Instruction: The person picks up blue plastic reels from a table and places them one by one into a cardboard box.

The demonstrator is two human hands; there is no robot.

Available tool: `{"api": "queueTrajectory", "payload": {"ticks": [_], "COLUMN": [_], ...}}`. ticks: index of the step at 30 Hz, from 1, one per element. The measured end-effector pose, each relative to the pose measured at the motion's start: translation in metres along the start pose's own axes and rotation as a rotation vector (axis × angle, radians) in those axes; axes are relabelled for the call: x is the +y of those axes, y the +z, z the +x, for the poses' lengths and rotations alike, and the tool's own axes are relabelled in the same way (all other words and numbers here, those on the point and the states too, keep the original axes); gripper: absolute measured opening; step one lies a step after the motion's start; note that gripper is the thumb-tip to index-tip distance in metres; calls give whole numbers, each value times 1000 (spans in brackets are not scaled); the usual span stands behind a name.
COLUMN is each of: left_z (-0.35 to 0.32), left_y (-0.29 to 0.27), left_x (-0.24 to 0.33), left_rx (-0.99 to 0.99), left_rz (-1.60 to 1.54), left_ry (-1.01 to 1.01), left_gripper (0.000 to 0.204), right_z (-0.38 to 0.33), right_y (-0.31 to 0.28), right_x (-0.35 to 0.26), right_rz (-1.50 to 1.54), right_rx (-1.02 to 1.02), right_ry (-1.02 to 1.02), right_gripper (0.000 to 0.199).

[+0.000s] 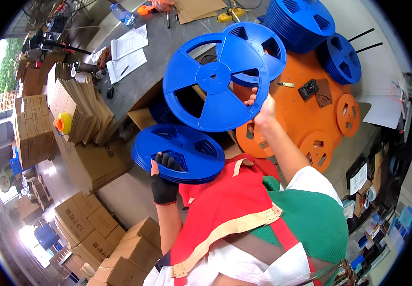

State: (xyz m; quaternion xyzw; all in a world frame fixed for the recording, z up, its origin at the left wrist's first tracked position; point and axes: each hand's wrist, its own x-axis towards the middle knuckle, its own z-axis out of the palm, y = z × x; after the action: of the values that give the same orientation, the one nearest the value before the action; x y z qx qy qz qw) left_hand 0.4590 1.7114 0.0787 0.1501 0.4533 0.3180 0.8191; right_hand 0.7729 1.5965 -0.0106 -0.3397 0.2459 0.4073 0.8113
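Note:
My right hand (264, 110), bare, grips the rim of a large blue reel (221, 85) and holds it up over the worktop, thumb and fingers on either side of the edge. A stack of several blue reels (183, 144) rests low in front of me, against my red apron. At its near left rim is my left hand (163, 187), in a black fingerless-tip glove, with its fingers hooked through a cutout of the stack. Just beyond the raised reel, another blue reel (275, 64) is partly hidden by it.
Tall blue reel stacks (299, 28) stand on the orange surface (289, 102), with orange reels (316, 151) and a black meter-like device (308, 89). The grey table (144, 88) bears papers (128, 47). An open carton (141, 117) sits below; flat cardboard (79, 107) is stacked left.

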Motion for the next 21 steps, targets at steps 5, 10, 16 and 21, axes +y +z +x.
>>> {"api": "queueTrajectory", "payload": {"ticks": [5, 10, 16, 21], "left_z": [4, 6, 4, 16], "left_y": [-7, -21, -32, -47], "left_x": [1, 3, -5, -46], "left_rx": [-47, -125, 15, -186], "left_rz": [75, -21, 195, 427], "left_ry": [-23, -21, -93, -142], "left_gripper": [49, 40, 26, 34], "right_z": [-10, -10, -15, -27], "right_y": [-30, -62, -75, -58], "right_x": [47, 111, 171, 206], "right_rz": [149, -23, -1347, -1569], "right_rx": [19, -46, -214, -746], "right_ry": [356, 649, -154, 535], "right_gripper": [20, 38, 47, 104]}}
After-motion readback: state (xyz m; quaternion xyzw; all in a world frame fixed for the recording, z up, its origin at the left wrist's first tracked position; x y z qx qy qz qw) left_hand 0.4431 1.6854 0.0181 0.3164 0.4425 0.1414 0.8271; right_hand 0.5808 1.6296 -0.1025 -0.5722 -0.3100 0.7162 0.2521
